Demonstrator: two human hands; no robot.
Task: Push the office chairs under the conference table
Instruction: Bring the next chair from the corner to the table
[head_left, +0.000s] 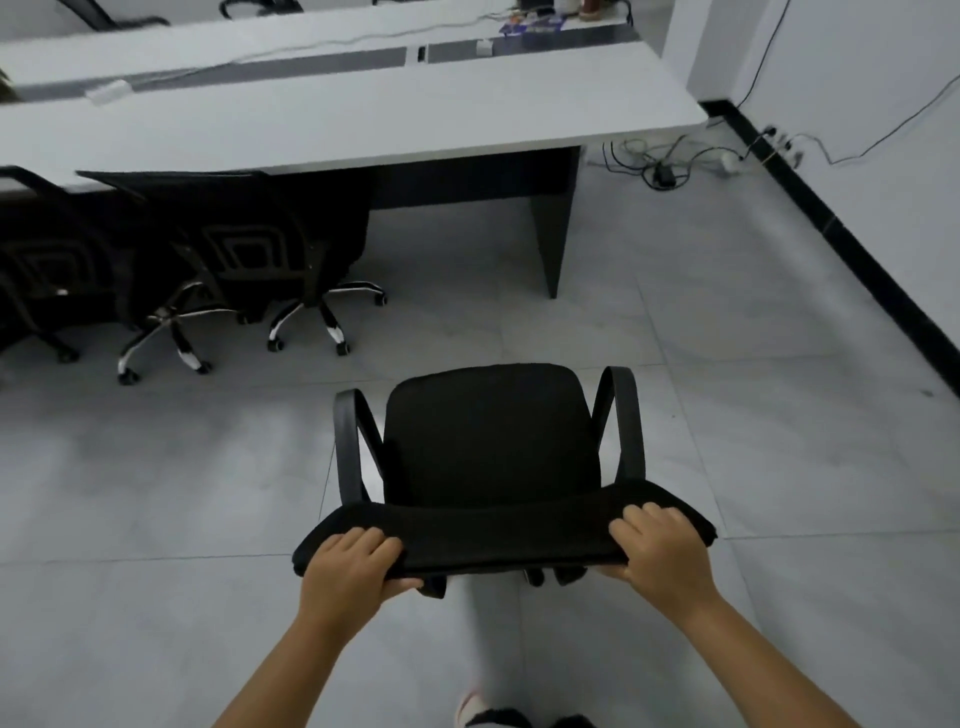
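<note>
Both hands, left (349, 569) and right (662, 551), curl their fingers (636, 525) over the top edge of a black fabric-seated office chair with two looped armrests (493, 447), standing on grey floor tiles (727, 364) apart from the long white desk (363, 122). Two more black mesh chairs (260, 244) sit tucked against it. No legible writing shows.

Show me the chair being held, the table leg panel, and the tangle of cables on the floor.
Held chair (493, 441), head view, middle of the seat.
Table leg panel (556, 223), head view, its dark side face.
Cables (665, 161), head view, middle of the tangle.
</note>
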